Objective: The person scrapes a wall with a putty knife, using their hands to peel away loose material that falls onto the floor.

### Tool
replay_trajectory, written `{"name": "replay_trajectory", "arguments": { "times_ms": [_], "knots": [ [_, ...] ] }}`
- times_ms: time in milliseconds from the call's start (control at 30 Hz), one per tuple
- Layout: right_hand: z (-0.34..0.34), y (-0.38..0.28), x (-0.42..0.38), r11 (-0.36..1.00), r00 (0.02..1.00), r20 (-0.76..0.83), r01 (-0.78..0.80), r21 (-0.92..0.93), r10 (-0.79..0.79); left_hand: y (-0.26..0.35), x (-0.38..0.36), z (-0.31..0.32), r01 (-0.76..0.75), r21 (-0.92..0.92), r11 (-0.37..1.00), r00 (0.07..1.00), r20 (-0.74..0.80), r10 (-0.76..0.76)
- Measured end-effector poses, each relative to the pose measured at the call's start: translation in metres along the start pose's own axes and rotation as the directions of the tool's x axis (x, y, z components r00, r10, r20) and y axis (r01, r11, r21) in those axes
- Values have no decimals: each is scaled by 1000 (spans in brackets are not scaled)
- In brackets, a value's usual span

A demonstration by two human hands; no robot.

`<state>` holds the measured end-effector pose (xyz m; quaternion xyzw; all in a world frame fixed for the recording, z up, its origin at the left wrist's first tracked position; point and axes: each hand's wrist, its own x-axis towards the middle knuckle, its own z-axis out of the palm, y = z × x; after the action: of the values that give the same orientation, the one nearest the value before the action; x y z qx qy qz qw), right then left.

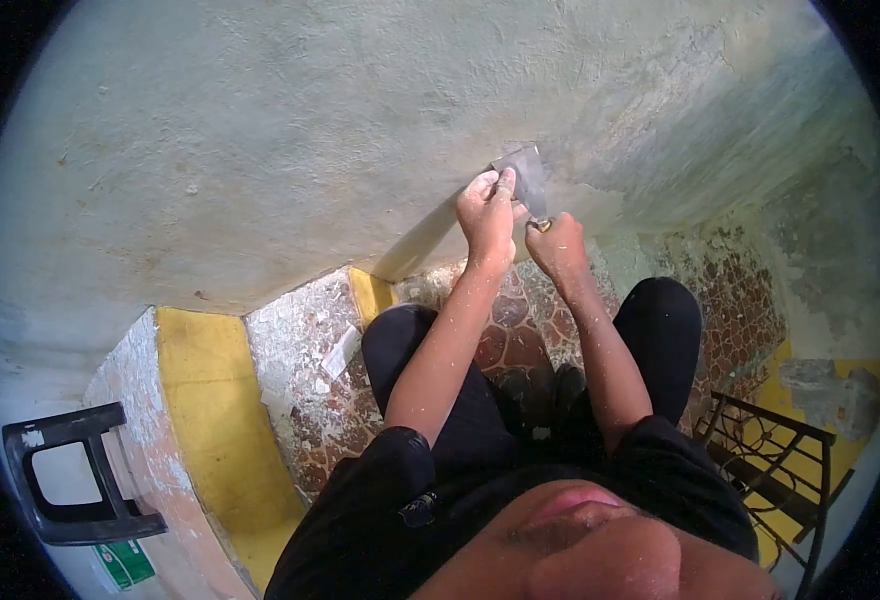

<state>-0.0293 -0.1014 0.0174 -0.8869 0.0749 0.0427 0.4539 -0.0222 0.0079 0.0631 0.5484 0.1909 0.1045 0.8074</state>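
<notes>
Head view, right hand [558, 245] clenched round scraper [533, 196], left hand [487, 215] touching blade [526, 168]

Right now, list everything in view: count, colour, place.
Scraper: one, silver, at the wall
Wall: one, grey-green, ahead
Floor: one, brown-and-white, below
Paper scrap: one, white, left floor
Painted band: one, yellow, left
Open frame: one, black, far left
Flat item: one, green, beside frame
Stand: one, dark, lower right
Left hand: one, dusty, at scraper
Right hand: one, gripping scraper
Shirt: one, black, bottom
Trouser legs: two, dark, centre
Face: one, bottom
</notes>
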Motion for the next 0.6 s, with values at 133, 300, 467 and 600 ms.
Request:
{"name": "replay_trajectory", "arguments": {
  "times_ms": [133, 300, 467, 600],
  "knots": [
    [13, 5, 3, 1000, 1000, 8, 3, 30, -3, -4, 4, -2, -64, 34, 997, 997, -50, 66],
    [33, 1, 0, 953, 985, 162, -110, 281, 66, 3, 6, -9, -126, 135, 983, 990, -39, 132],
    [16, -22, -6, 864, 888, 405, -369, 342, 218, 5, 8, -14, -271, 302, 914, 961, 41, 272],
    [13, -42, -16, 774, 884, 451, -370, 513, 124, 11, 9, -12, -332, 379, 864, 938, 34, 345]
  ]
}}
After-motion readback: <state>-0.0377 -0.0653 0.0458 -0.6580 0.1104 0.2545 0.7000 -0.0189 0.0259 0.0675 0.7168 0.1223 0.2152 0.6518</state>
